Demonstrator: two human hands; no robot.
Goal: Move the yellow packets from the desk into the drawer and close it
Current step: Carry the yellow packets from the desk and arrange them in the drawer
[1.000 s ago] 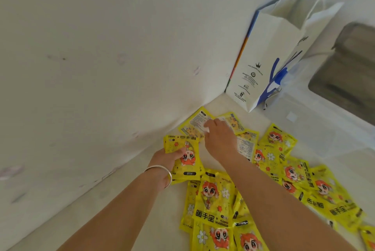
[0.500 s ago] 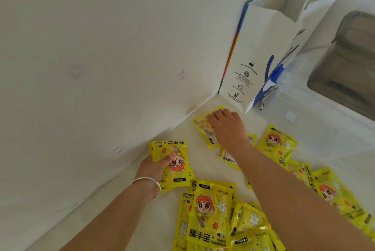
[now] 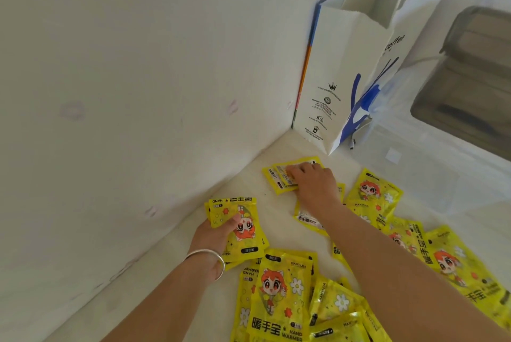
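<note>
Since 0.5 s ago our right hand (image 3: 313,181) has barely shifted, still pressed on the far packets (image 3: 282,180) near the wall corner, and our left hand (image 3: 218,231) still keeps its stack. Left hand: thumb on top, fingers curled under a held stack (image 3: 243,228) of at least 2 yellow packets, bracelet (image 3: 213,260) on the wrist. Right hand: palm down, fingers bent on top of 2 overlapping packets lying on the desk (image 3: 276,220); we cannot tell if it pinches them or only presses. 1 more packet (image 3: 307,218) lies partly under our right forearm. Front pile (image 3: 284,297) at the bottom edge: about 5 packets overlapping, exact count unclear. Right group (image 3: 376,195) beyond the forearm: roughly 5 or 6 packets, partly hidden. 1 white paper bag (image 3: 356,87) stands upright in the corner against the wall (image 3: 138,79). 1 grey box (image 3: 470,87) sits at right, blurred. Drawer not visible in this view.
</note>
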